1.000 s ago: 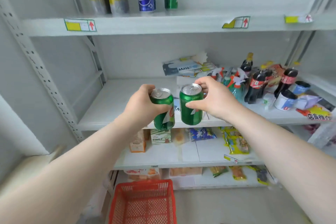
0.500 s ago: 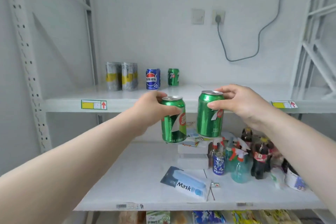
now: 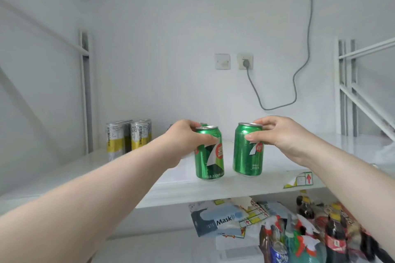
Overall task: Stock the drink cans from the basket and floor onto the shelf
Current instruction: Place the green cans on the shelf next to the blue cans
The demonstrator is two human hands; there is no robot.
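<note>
— Now, hands?
— My left hand [image 3: 186, 136] grips the left green can [image 3: 209, 156] by its top, my right hand [image 3: 277, 134] the right green can [image 3: 248, 151].
— Where?
— Both upright, side by side, near the front edge of the top shelf [image 3: 213, 190].

On the shelf [image 3: 213, 191], left can [image 3: 209, 156] beside right can [image 3: 248, 153], tall cans [image 3: 128, 139] behind-left.

The scene is lit brightly and evenly by soft, cool white light. Vertical glints are caught on the left green can [image 3: 205, 162] and the right green can [image 3: 243, 156], and faint shadows are cast beneath them on the shelf [image 3: 192, 190]. The shelf posts [image 3: 344, 92] are slanted by wide-angle distortion, and the bottles [image 3: 335, 239] are smeared by blur.
</note>
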